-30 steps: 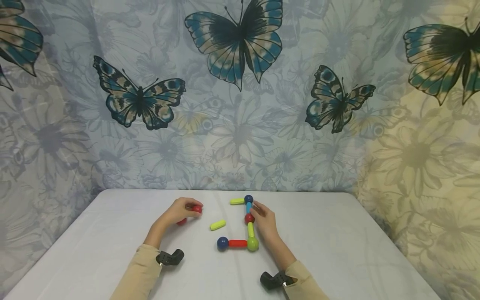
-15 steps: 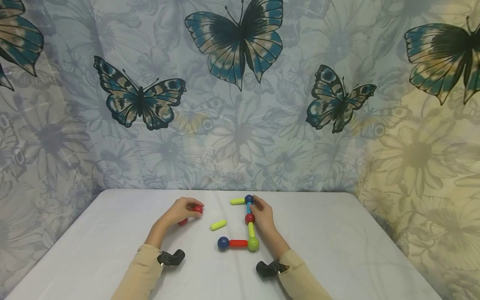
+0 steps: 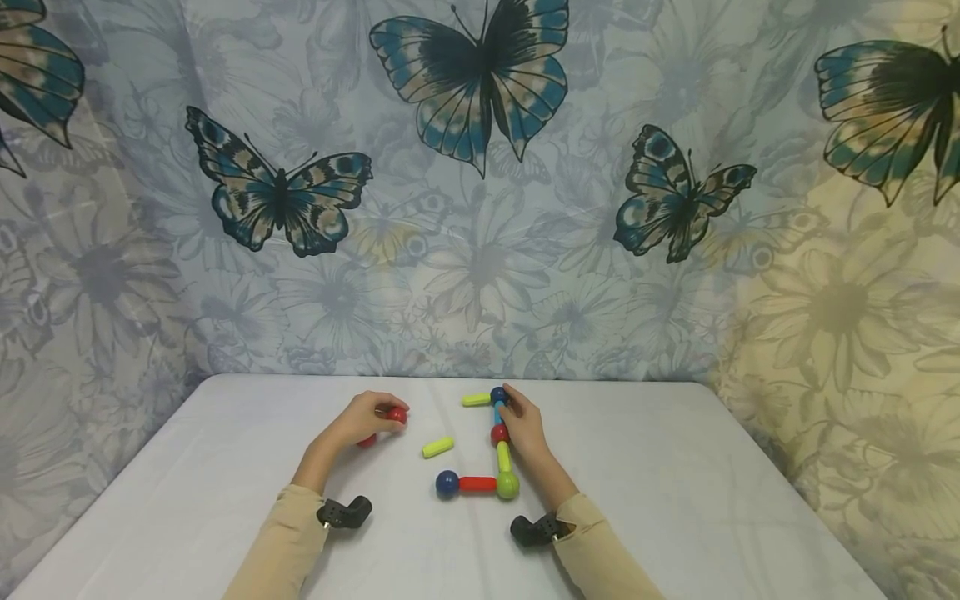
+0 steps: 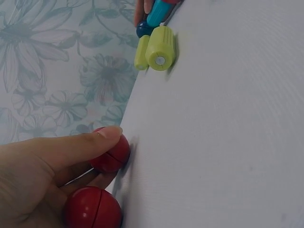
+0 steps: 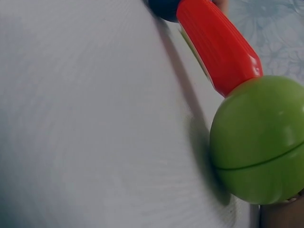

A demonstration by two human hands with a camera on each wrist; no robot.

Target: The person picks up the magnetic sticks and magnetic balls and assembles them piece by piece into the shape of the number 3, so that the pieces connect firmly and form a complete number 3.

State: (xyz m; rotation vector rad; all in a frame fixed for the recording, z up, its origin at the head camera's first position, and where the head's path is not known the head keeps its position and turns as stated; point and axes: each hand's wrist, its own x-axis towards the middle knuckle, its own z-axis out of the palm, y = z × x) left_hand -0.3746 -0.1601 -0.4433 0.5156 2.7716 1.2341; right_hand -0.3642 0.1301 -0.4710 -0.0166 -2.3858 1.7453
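My left hand [image 3: 366,418] pinches a red ball [image 4: 114,154] between thumb and fingers. Close by that hand lies a second red ball [image 4: 92,209], partly covered by it in the head view. At the far end of a ball-and-stick chain, my right hand [image 3: 527,423] grips around the dark blue ball [image 3: 498,395], its thumb beside the light blue stick [image 4: 159,12]. From there the chain runs through a red ball [image 3: 499,433], a yellow-green stick [image 3: 503,457], a green ball [image 3: 507,485] and a red stick [image 3: 477,484] to another dark blue ball [image 3: 447,484].
A loose yellow-green stick [image 3: 438,447] lies between the hands. Another yellow-green stick [image 3: 476,400] points left from the far dark blue ball. Behind the white table [image 3: 660,483] hangs a butterfly-print cloth [image 3: 480,275].
My right hand has slid away from me along the chain, from beside the red ball up to the far dark blue ball. The left hand keeps its hold on the red ball.
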